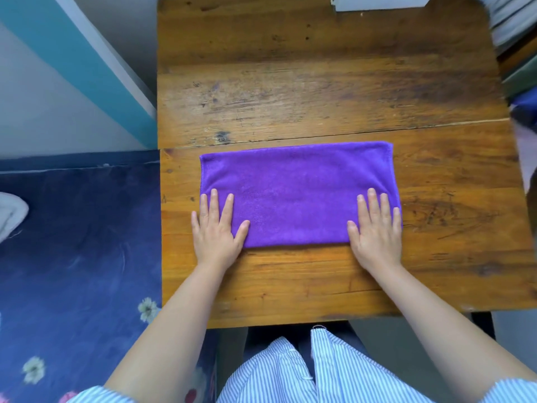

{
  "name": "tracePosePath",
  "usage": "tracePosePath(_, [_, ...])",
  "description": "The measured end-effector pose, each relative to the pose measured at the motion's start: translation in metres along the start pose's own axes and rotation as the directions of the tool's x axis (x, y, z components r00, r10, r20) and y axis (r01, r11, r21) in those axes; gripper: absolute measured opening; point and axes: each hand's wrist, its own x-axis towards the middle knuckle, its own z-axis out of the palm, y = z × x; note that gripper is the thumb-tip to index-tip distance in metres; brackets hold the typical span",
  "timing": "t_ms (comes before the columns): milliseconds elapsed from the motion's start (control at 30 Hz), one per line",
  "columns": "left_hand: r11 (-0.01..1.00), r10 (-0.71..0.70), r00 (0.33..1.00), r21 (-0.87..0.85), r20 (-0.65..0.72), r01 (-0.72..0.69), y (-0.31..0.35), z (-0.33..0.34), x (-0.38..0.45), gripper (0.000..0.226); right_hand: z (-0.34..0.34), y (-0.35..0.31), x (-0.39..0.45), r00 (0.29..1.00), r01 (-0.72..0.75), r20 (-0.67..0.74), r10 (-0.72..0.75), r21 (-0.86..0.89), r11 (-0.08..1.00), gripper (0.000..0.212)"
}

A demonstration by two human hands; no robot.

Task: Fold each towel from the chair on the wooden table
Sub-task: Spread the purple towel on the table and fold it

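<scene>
Head cam shows both the left hand [216, 228] and right hand [376, 228] flat, fingers straight, pressing the purple towel [293, 193] mid-frame on the wooden table [319, 82], so lifting unevenly could probably skew the fold.

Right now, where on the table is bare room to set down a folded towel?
The wooden table is bare from the purple towel's far edge to the white object. Narrower strips flank it. The near edge is crowded by left hand and right hand.

Fuzzy matt cloth towel [296, 193] on scuffed, worn wooden table [319, 91]

bare wooden table [319, 91] beyond purple towel [296, 193]; white box [377, 2] at far edge.
</scene>
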Motion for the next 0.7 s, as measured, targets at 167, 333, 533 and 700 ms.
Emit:
tracePosePath(167, [0.999, -0.041, 0.998, 0.008, 0.037, 0.041, -0.011, -0.003, -0.001, 0.067, 0.001, 0.022, 0.001, 0.989, -0.149, -0.005, 0.150, 0.087, 0.985, 0.055])
tracePosePath(333, [0.993, -0.031, 0.999, 0.112, 0.030, 0.027, 0.002, -0.014, -0.001, 0.065, -0.008, 0.034, 0.006, 0.961, -0.275, 0.008, 0.277, 0.164, 0.947, 0.054])
tracePosePath(533, [0.959, 0.269, 0.963, 0.104, -0.029, -0.265, 0.056, -0.022, 0.017, 0.056, -0.017, 0.007, 0.022, 0.993, 0.019, -0.122, 0.001, 0.160, 0.987, 0.054])
tracePosePath(700, [0.950, 0.278, 0.958, 0.128, 0.066, -0.285, 0.093, -0.016, 0.038, 0.056, -0.018, -0.013, 0.075, 0.978, 0.209, 0.007, -0.209, 0.018, 0.978, 0.054])
